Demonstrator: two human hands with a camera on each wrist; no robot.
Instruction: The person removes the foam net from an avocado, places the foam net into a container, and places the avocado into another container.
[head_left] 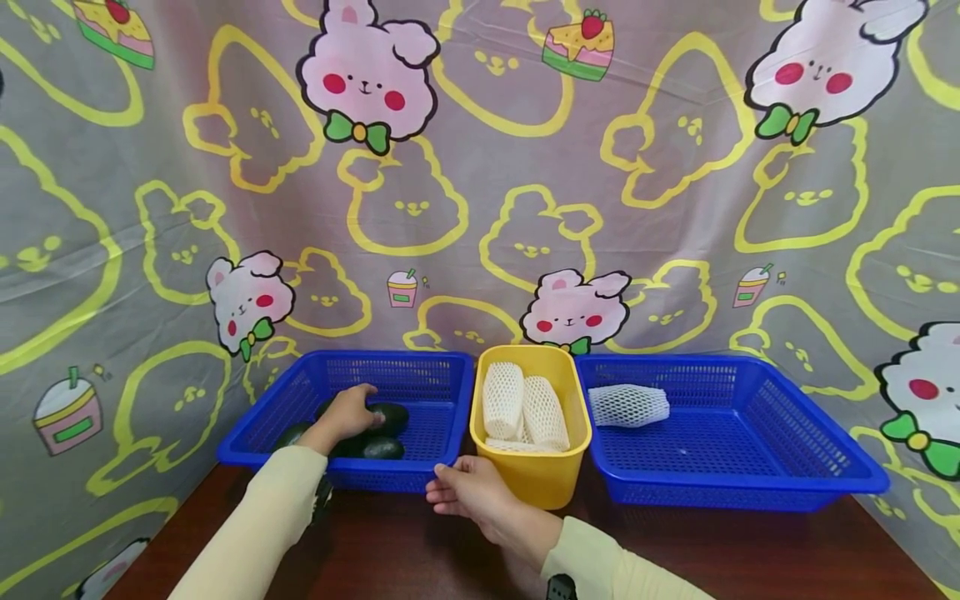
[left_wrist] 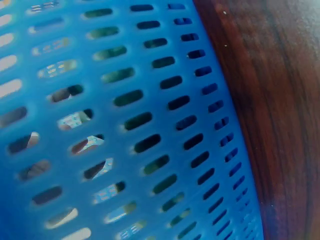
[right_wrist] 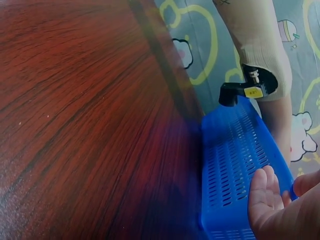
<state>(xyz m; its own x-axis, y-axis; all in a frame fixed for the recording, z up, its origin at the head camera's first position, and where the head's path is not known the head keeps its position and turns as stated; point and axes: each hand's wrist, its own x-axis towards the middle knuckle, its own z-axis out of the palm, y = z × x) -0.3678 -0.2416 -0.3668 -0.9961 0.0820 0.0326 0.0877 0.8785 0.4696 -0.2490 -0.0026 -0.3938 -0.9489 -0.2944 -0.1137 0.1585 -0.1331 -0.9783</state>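
Observation:
Inside the left blue basket [head_left: 442, 457], my left hand [head_left: 347, 417] reaches down over several dark green avocados. Its thumb lies against one avocado [head_left: 392, 414], and most of its fingers are hidden; I cannot tell whether they grip it. Nearer the front wall lies another avocado [head_left: 382, 448]. My right hand [head_left: 480, 496] is at this basket's front right corner, thumb by the rim and fingers nearly straight along the outside. White foam net sleeves [head_left: 504, 400] stand in a yellow bin [head_left: 534, 483] beside it. The left wrist view shows mostly the perforated basket wall [left_wrist: 165, 120].
To the right of the yellow bin stands a second blue basket [head_left: 742, 492], with one white foam-netted item [head_left: 628, 406] at its left end. All containers stand on a dark wooden table [head_left: 397, 542]. A patterned curtain [head_left: 480, 167] hangs behind them.

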